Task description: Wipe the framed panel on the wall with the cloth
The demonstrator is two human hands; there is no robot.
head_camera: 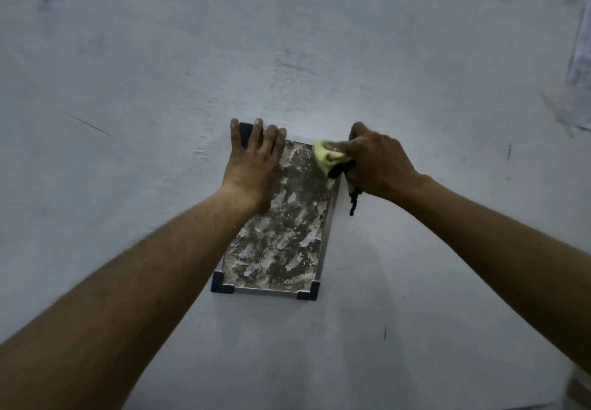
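Observation:
The framed panel (281,233) hangs on a pale grey wall, a mottled brown and white surface in a thin metal frame with dark corner caps. My left hand (252,166) lies flat over the panel's upper left corner, fingers spread across the top edge. My right hand (377,163) is at the upper right corner, closed around a bunched yellow-green cloth (327,153) that presses on the panel's top right area. A dark strip of the cloth dangles below my right hand. The upper right corner of the frame is hidden behind that hand.
The wall (160,89) is bare plaster with scuffs and a few small dark marks. A pale sheet or torn paper (580,67) is stuck on the wall at the far right edge.

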